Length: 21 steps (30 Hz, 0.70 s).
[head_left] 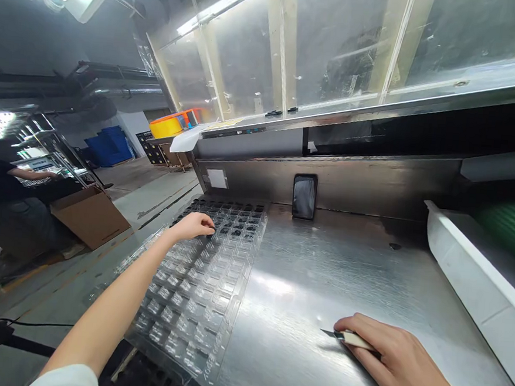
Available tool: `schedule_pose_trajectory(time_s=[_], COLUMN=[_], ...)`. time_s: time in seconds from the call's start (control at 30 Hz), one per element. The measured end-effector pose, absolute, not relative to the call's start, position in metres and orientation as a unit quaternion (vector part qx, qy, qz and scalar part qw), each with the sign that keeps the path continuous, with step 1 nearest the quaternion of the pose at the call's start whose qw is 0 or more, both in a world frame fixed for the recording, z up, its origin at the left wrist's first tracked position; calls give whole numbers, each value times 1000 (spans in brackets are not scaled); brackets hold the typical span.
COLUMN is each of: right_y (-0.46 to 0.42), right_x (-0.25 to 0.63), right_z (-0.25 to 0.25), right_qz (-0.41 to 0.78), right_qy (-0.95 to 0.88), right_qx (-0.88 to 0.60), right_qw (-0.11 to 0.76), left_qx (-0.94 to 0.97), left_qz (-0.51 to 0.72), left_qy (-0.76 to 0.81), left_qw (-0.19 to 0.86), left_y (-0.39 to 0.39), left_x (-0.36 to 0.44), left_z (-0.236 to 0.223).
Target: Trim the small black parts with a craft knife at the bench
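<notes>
1. The left hand (192, 225) reaches out over a clear plastic blister tray (198, 289) lying at the left edge of a brushed steel worktable (322, 280). Its fingers curl downward, the tips touching small dark parts (233, 218) seated in the tray's far pockets; whether they pinch one cannot be told.
2. The tray's far rows hold dark parts, while the near rows look unfilled and transparent.
3. Embossed writing runs along the tray's near right rim, too blurred to read.
4. The right hand (398, 364) rests on the table's near right part, fingers closed around a pale-handled tool (348, 338) whose dark tip points left, lying against the steel.
5. A black phone (303, 196) leans upright against the table's back wall, its screen dark.
6. A white label (217, 178) on that wall shows no legible text.
7. A white trough (468, 272) borders the table on the right.
8. A cardboard box (89, 213) sits on the floor at left, near another person.
</notes>
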State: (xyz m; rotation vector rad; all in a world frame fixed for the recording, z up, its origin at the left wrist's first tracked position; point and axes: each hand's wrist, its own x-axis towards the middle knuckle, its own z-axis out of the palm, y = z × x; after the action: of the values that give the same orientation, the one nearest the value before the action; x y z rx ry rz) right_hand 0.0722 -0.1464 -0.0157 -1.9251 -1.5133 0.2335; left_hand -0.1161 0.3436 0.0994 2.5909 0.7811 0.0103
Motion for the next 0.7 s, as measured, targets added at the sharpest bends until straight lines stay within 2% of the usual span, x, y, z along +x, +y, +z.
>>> schedule_pose_trajectory(time_s=[0.17,0.37,0.57,0.7], right_y=[-148,-149,-147,-147], right_x=[72,71,71,71], right_z=[-14,-13,-12,-12], right_qz=[82,63,37,14], right_qy=[-585,-596,-610,-618], right_qx=[-736,-730,-713,-703], right_qw=[331,329,343,353], left_qx=[939,935,953,963], left_qz=[-37,25,53,57], left_qy=[263,296,269,236], left_qw=[216,195,125,117], left_y=[331,312,265,269], left_x=[-100,-141,-207,-218], left_z=[96,106,66,46])
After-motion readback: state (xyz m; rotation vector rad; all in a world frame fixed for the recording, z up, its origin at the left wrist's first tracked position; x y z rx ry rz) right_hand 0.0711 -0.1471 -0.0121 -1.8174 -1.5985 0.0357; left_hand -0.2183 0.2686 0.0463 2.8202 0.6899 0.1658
